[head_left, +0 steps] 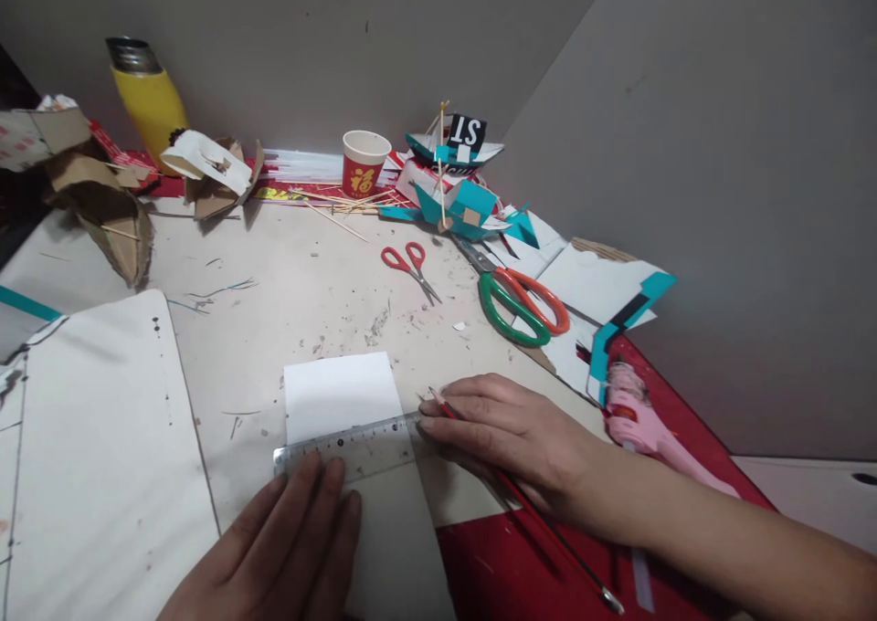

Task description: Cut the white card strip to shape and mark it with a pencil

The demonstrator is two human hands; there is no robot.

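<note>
A clear ruler (374, 437) lies across a white sheet of paper (343, 390) at the lower middle. My left hand (280, 548) is laid flat, its fingers spread a little, with the fingertips on the ruler's near edge toward its left end. At the ruler's right end rests my right hand (507, 429), its fingers wrapped round a red pencil (524, 502). The pencil's tip points up and left, just above the ruler, and its other end reaches down to the lower right.
Small red scissors (413, 271) and large green-orange scissors (521, 306) lie beyond the paper. Further back stand a red paper cup (365, 166), a yellow bottle (147, 105) and teal model boats (459, 203). A pink glue gun (640, 415) is at right, white card (110, 457) at left.
</note>
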